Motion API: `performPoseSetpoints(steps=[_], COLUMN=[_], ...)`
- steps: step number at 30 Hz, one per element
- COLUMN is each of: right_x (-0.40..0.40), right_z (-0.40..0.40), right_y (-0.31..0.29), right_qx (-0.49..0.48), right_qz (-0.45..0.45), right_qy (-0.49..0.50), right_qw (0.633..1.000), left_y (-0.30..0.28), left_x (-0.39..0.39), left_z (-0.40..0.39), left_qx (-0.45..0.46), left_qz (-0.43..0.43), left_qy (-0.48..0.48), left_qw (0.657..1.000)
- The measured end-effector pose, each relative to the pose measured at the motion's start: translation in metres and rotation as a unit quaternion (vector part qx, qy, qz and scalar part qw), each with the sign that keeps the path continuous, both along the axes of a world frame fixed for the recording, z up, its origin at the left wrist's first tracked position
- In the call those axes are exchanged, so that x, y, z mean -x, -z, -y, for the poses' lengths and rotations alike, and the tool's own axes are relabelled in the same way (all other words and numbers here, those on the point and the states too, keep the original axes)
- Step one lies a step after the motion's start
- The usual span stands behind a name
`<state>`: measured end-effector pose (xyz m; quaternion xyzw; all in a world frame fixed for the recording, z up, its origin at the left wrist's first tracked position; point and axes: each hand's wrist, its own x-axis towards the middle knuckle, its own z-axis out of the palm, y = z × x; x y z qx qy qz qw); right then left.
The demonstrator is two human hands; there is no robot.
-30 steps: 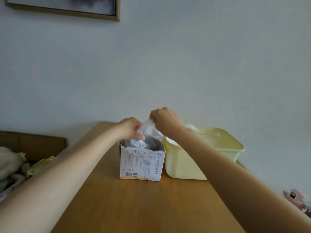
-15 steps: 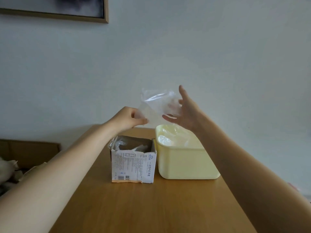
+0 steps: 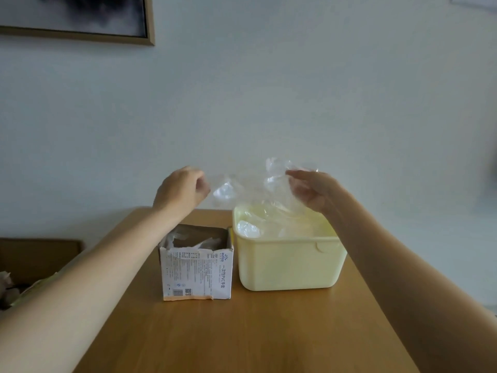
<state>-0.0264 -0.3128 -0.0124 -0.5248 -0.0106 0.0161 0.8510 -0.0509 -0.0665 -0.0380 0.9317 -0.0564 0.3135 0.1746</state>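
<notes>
A clear plastic glove [image 3: 252,185] is stretched in the air between both hands. My left hand [image 3: 181,191] pinches its left end above a torn white cardboard glove box [image 3: 197,273]. My right hand [image 3: 309,189] grips its right end above a pale yellow plastic bin [image 3: 290,262]. The bin holds more crumpled clear plastic gloves [image 3: 248,228]. The box stands open at the top, with more plastic inside, just left of the bin on the wooden table [image 3: 242,335].
A white wall rises behind the table, with a framed picture [image 3: 78,18] at the top left. A brown cardboard piece [image 3: 37,254] and pale clutter lie low at the left, beyond the table's edge.
The glove came out of the box and rose. My hands have since moved apart and lower, spreading it over the yellow bin; my right hand now grips it.
</notes>
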Motion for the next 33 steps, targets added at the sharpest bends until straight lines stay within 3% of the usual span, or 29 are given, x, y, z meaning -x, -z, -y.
performPoseSetpoints(steps=[2, 3, 6, 9, 11, 13, 17, 22, 26, 28, 33], right_x=[-0.002, -0.004, -0.004, 0.007, 0.019, 0.029, 0.026, 0.013, -0.001, -0.011, -0.032], right_z=[-0.006, -0.008, -0.016, -0.028, -0.039, -0.044, -0.033, -0.016, -0.007, 0.004, 0.045], right_y=[-0.004, -0.006, -0.016, -0.029, -0.036, -0.041, -0.039, -0.032, -0.021, -0.014, 0.029], right_qx=[0.074, 0.134, 0.338, 0.474, 0.492, 0.463, 0.464, 0.595, 0.581, 0.591, 0.607], right_qz=[0.041, 0.071, 0.189, 0.292, 0.32, 0.336, 0.328, 0.326, 0.317, 0.299, 0.202], right_qy=[0.108, 0.151, 0.212, 0.11, 0.015, -0.027, 0.0, 0.07, 0.156, 0.194, 0.24], right_qw=[0.991, 0.977, 0.897, 0.824, 0.81, 0.82, 0.823, 0.732, 0.733, 0.724, 0.73], left_y=[-0.001, -0.002, -0.02, -0.042, -0.052, -0.057, -0.056, -0.04, -0.034, -0.031, -0.017], left_x=[-0.001, -0.001, 0.002, 0.008, 0.015, 0.02, 0.02, 0.01, 0.003, -0.004, -0.025], left_z=[0.002, 0.003, 0.009, 0.021, 0.034, 0.043, 0.041, 0.035, 0.038, 0.03, 0.006], left_qx=[-0.015, 0.029, 0.255, 0.452, 0.456, 0.421, 0.397, 0.398, 0.406, 0.436, 0.465], left_qz=[-0.135, -0.176, -0.126, -0.106, -0.176, -0.255, -0.308, -0.309, -0.296, -0.262, -0.087], left_qy=[0.074, 0.107, 0.155, 0.232, 0.299, 0.333, 0.298, 0.233, 0.237, 0.205, -0.012], left_qw=[0.988, 0.978, 0.946, 0.855, 0.82, 0.804, 0.811, 0.831, 0.832, 0.836, 0.881])
